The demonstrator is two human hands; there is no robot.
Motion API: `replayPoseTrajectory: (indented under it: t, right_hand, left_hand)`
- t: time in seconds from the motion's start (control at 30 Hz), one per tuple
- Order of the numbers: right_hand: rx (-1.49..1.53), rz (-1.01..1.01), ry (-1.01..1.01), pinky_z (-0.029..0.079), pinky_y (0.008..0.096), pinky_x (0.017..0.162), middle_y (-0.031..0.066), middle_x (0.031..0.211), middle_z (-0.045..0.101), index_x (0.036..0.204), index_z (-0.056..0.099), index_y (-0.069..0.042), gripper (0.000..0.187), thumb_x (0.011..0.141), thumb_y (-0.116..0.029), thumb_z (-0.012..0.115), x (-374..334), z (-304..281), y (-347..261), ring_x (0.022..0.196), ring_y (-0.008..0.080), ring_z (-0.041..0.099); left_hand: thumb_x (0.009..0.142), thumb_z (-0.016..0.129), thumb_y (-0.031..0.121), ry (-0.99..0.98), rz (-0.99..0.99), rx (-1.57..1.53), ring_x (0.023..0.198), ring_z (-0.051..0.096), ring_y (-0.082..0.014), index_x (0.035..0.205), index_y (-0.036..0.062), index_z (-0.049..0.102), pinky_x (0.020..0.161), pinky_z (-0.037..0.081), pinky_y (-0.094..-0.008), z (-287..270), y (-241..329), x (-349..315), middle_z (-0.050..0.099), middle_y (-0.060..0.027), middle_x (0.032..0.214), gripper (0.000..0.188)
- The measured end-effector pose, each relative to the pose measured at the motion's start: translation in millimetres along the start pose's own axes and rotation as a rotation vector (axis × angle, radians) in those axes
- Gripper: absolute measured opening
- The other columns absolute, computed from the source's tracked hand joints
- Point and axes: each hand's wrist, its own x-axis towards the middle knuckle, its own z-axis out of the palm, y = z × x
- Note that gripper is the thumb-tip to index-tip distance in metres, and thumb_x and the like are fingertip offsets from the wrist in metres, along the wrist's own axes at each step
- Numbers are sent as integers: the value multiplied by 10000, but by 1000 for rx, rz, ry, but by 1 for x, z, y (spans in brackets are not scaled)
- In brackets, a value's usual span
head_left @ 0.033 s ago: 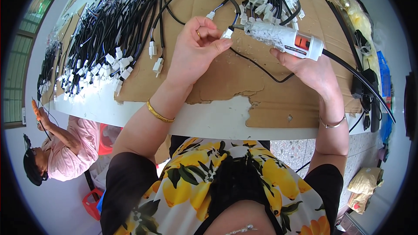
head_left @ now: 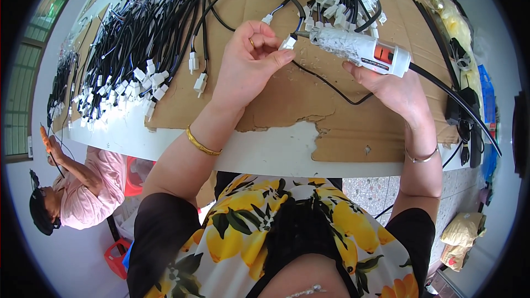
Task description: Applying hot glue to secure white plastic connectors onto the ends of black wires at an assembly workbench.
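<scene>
Pinched between the thumb and fingers of my left hand (head_left: 251, 58) is a white plug connector (head_left: 287, 43) on a black cable. My right hand (head_left: 389, 85) grips a white glue gun (head_left: 359, 49) with an orange part and a glue-smeared front; its handle is hidden by the palm. The nozzle tip (head_left: 301, 33) meets the wire end of the connector; whether glue is flowing is too small to tell. A black cord trails from the gun's back, and a thin black cable runs below the gun.
Torn cardboard (head_left: 276, 107) covers much of the white table (head_left: 259, 152). A big pile of black cables with white connectors (head_left: 149, 49) lies left, another bundle (head_left: 337, 5) at the far middle. A black power adapter (head_left: 469, 102) sits right. Another person (head_left: 91, 187) works at the left.
</scene>
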Motion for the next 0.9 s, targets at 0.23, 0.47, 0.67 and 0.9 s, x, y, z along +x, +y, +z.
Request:
replayPoseTrajectory:
  t: [0.23,0.47,0.67,0.9]
  right_hand:
    - [69,38,-10,448,221,671,22,805,652,898,603,-43,228,718,-182,613,-1,2,1,723,79,584]
    - [45,49,-10,442,223,660,30,777,641,905,612,-56,270,706,-238,641,-3,2,-7,697,77,565]
    - [56,36,-1,442,227,657,27,762,632,905,612,-58,273,711,-248,641,-3,3,-8,678,84,557]
    - [-3,50,9,443,224,662,38,781,634,924,600,-59,286,711,-246,643,-2,5,-2,691,97,567]
  left_hand:
    - [674,651,-71,24,104,181,655,495,-69,886,46,431,589,412,-185,-1,1,-2,535,-19,761,327]
    - [639,687,-47,47,186,186,629,482,-69,871,41,444,568,409,-192,-2,-5,0,535,-23,726,347]
    - [627,705,-15,69,174,250,623,476,-69,855,43,459,563,411,-196,-3,-5,0,530,-21,718,340]
    - [619,713,-5,79,149,276,618,475,-70,853,43,464,563,411,-197,-3,-5,0,529,-19,713,345]
